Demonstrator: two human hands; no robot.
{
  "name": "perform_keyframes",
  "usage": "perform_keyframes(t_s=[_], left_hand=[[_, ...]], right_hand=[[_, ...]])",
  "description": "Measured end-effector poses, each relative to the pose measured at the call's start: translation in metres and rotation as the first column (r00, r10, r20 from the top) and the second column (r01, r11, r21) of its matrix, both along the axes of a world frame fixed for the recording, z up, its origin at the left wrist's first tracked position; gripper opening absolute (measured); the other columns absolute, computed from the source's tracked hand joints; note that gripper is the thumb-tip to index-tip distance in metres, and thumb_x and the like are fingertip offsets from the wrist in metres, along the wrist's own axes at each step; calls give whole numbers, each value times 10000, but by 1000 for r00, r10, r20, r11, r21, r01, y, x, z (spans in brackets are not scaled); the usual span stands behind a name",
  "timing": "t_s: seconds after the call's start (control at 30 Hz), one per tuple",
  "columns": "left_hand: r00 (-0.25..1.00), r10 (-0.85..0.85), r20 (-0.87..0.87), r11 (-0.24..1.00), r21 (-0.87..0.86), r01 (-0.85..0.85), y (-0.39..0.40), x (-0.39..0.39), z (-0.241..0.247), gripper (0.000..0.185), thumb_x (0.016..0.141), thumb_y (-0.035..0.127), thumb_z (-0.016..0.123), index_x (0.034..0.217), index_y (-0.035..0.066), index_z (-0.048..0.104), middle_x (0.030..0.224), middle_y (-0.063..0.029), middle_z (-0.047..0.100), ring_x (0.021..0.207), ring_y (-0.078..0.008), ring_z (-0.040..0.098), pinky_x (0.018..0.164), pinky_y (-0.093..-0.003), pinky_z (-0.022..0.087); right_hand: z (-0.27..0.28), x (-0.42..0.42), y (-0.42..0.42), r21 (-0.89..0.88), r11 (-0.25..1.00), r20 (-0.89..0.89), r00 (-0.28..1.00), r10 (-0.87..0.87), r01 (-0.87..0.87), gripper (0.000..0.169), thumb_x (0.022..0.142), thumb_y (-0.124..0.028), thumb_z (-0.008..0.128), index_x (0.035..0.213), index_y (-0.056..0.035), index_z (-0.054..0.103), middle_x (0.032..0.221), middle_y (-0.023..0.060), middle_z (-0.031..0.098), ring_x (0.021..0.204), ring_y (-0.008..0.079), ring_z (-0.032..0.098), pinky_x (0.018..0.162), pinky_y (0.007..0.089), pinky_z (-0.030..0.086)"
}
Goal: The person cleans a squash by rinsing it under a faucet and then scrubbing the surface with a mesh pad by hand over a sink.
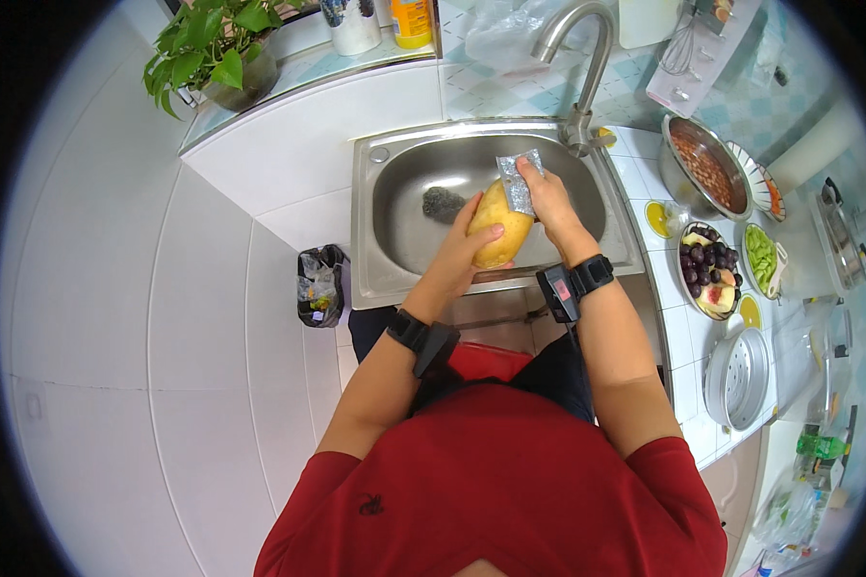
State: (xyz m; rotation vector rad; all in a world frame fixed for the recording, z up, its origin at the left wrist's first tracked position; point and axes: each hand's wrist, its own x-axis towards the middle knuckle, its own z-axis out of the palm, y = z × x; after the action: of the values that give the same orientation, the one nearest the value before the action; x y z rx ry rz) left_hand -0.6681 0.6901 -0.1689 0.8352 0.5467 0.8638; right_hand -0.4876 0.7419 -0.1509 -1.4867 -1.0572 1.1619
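Note:
Over the sink, my left hand [469,249] grips a large yellow potato [501,229], with the thumb across its near side. My right hand [548,202] holds a silvery grey scrubbing cloth [515,184] flat against the potato's upper right side. The thumb presses on the cloth, and the other right fingers are mostly hidden behind it. Below both hands is the stainless steel sink [418,249]. A dark scouring pad [442,205] lies on the sink's bottom, left of the potato.
The steel faucet [584,94] rises at the sink's back right. Along the right counter stand a steel pot of beans [707,169], a fruit plate [709,270], a plate of green slices [761,260] and a perforated steamer [740,379]. A lined trash bin [320,287] sits at lower left.

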Motion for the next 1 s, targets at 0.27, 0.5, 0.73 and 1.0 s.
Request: perform_keyframes(t_s=[0.27, 0.5, 0.73, 1.0], left_hand=[[993, -29, 119, 991, -129, 44, 5, -6, -6, 517, 965, 450, 443, 1383, 156, 360, 1314, -57, 488, 1170, -248, 529, 836, -474, 540], [995, -32, 99, 991, -128, 45, 10, -9, -17, 528, 959, 544, 405, 1331, 169, 426, 1275, -55, 532, 1132, -224, 556, 793, -425, 551], [997, -12, 73, 994, -110, 20, 7, -9, -9, 659, 902, 558, 514, 1403, 173, 327, 1270, -67, 530, 1092, -228, 574, 716, -405, 571], [998, 58, 18, 994, -95, -56, 3, -3, -9, 766, 860, 338, 632, 1466, 154, 201, 1334, -126, 446, 1099, -268, 562, 662, -413, 587]], right_hand=[[9, -24, -31, 318, 896, 575, 815, 78, -309, 669, 869, -458, 591, 1363, -34, 437, 1435, 274, 322, 1355, 406, 277, 1120, 440, 232], [13, -23, -32, 300, 869, 595, 789, 152, -393, 763, 780, -466, 700, 1370, -65, 429, 1459, 287, 256, 1353, 425, 272, 1102, 444, 269], [13, -19, -16, 258, 906, 460, 867, 190, -336, 602, 815, -357, 688, 1279, -33, 481, 1345, 194, 392, 1255, 301, 394, 1015, 374, 351], [-7, -9, 21, 169, 985, 260, 966, -11, -34, 441, 860, -321, 618, 1126, 26, 568, 1143, 231, 595, 1007, 328, 593, 868, 377, 455]])
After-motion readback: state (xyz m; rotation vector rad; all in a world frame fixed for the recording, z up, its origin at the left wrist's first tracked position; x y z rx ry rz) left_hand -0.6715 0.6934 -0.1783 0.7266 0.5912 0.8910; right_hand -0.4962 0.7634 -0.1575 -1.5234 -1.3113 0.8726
